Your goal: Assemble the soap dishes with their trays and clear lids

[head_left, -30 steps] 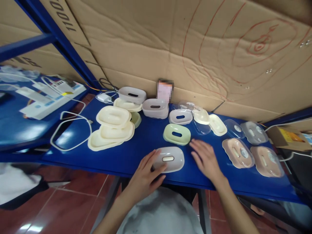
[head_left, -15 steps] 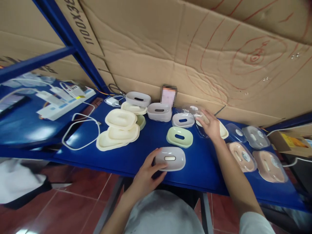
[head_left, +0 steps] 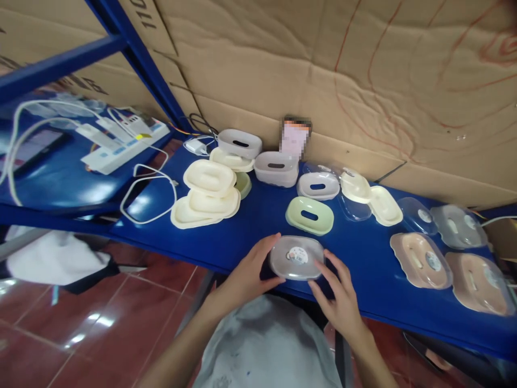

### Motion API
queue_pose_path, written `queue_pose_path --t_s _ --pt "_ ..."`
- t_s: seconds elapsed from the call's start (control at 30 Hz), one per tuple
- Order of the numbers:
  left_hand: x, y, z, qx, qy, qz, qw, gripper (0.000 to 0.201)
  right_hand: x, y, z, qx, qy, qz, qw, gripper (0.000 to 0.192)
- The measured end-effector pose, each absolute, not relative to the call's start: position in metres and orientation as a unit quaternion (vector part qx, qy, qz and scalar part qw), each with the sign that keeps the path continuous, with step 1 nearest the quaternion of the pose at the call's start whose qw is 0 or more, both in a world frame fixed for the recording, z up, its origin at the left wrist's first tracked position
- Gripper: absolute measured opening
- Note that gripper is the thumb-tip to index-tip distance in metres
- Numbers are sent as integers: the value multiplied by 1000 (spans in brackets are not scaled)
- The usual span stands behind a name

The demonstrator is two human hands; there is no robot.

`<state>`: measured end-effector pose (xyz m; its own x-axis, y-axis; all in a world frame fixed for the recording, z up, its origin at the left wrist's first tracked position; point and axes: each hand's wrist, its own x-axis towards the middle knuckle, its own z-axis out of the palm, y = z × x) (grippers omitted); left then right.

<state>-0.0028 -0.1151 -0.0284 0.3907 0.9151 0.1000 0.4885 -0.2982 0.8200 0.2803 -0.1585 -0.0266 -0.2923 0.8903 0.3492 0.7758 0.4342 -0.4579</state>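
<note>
Capping grey dish point(head_left: 297, 258): clear lid newly on.

Clear-lidded grey soap box point(head_left: 297, 257), flat, near table edge.

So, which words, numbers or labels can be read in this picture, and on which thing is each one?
"11": black print, cut by the frame's top edge, on the cardboard sheet.
Black print, partly hidden by the blue beam, on the cardboard at left: not readable.
Round sticker on the clear lid held by the left hand and right hand: too small to read.
Stickers on the pink soap dishes: too small.
Red marker lines on the cardboard: scribbles, no words.
</note>
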Motion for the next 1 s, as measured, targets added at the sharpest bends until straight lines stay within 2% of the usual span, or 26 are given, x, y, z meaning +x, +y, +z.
queue_pose_path --t_s 0.27,0.53,0.73,0.8,0.83,0.9,1.0 --pt "-5 -120 -23 751 469 292 362 91 292 -143 -15 -439 -864 94 227 55" --pt "-10 -114 -23 764 478 264 345 85 290 -135 -3 -452 -867 111 180 43" --pt "-12 -107 -28 774 466 276 327 81 311 -121 11 -416 -885 80 193 44" --pt "-11 -107 -30 772 470 281 322 81 353 -99 21 -462 -858 51 218 40" --pt "-11 -108 -31 771 472 284 320 81 380 -83 27 -541 -814 25 212 39" --pt "-11 -108 -33 769 476 285 317 81 439 -45 38 -696 -703 -17 143 45" --pt "-10 -109 -35 774 475 281 310 85 510 12 45 -754 -653 0 74 53"
